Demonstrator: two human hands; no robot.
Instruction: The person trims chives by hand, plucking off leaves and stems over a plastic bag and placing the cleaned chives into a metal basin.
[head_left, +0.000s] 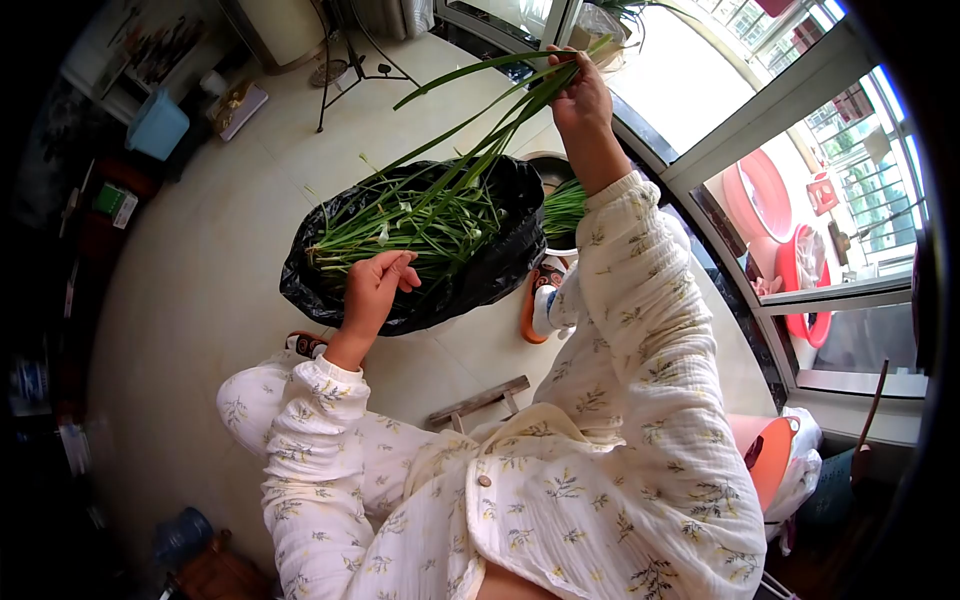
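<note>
Raised at the upper right, my right hand (pixel 582 95) is closed around one end of a bunch of long green garlic chives (pixel 515 112), whose leaves hang down to the left. Below it, a black plastic bag (pixel 512 262) lies open on the floor, with a heap of garlic chives (pixel 420 215) and a few pale buds in it. My left hand (pixel 372 292) hovers over the bag's near edge, thumb and fingers pinched together. What it holds, if anything, is too small to make out.
Partly behind my right forearm stands a metal basin (pixel 548 170) with more green chives (pixel 564 208). A low wooden stool (pixel 478 402) is between my legs. A black metal stand (pixel 350 75) is at the back, a glass door frame (pixel 735 150) to the right, an orange bucket (pixel 772 460) lower right.
</note>
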